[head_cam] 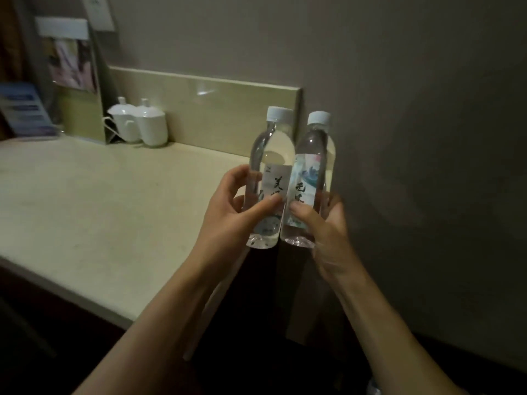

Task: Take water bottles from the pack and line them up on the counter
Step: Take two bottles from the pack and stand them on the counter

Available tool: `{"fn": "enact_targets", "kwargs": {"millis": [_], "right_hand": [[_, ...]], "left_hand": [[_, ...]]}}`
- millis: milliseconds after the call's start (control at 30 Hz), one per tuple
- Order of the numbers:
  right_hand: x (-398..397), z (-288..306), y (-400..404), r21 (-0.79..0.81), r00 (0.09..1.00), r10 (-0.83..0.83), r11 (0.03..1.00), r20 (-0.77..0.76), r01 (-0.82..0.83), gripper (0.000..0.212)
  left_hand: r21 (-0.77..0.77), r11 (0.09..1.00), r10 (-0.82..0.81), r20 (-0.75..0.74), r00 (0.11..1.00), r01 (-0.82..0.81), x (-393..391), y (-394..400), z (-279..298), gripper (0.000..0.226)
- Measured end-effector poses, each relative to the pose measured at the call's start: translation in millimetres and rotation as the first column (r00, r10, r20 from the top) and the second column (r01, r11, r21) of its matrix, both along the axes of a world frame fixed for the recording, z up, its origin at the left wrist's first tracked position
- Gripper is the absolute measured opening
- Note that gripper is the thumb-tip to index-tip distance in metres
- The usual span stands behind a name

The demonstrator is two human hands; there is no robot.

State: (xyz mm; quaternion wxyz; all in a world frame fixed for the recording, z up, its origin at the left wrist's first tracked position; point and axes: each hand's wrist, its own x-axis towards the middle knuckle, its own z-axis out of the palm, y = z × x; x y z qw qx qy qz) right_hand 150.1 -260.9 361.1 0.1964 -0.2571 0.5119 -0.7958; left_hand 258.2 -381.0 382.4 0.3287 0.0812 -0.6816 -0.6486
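Note:
Two clear water bottles with white caps and pale printed labels are held upright side by side, touching. My left hand grips the left bottle around its lower half. My right hand grips the right bottle the same way. Both bottles hang in the air past the right end of the beige counter, with their bases above the dark gap beside it. No pack shows in this view.
Two white lidded cups stand at the back of the counter against a low beige backsplash. A clear leaflet stand and a blue brochure are at the far left. A grey wall rises on the right.

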Motion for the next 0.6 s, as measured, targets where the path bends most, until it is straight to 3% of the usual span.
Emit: {"fn": "enact_targets", "kwargs": {"millis": [133, 233, 333, 600], "right_hand": [[40, 8, -54, -0.002, 0.999, -0.027, 1.000, -0.042, 0.027, 0.045], [53, 14, -85, 0.167, 0.980, -0.013, 0.985, -0.196, 0.047, 0.036], [48, 21, -113, 0.366, 0.937, 0.084, 0.929, -0.340, 0.049, 0.041], [30, 15, -190, 0.431, 0.942, 0.064, 0.898, -0.331, 0.091, 0.046]], "left_hand": [[0.005, 0.997, 0.075, -0.001, 0.997, -0.075, 36, -53, 3, 0.061], [0.007, 0.994, 0.105, -0.022, 0.994, -0.105, 57, -90, 3, 0.054], [-0.018, 0.993, 0.120, -0.021, 0.993, -0.120, 67, -126, 2, 0.056], [-0.070, 0.985, 0.160, 0.036, 0.986, -0.157, 53, -202, 3, 0.065]]}}
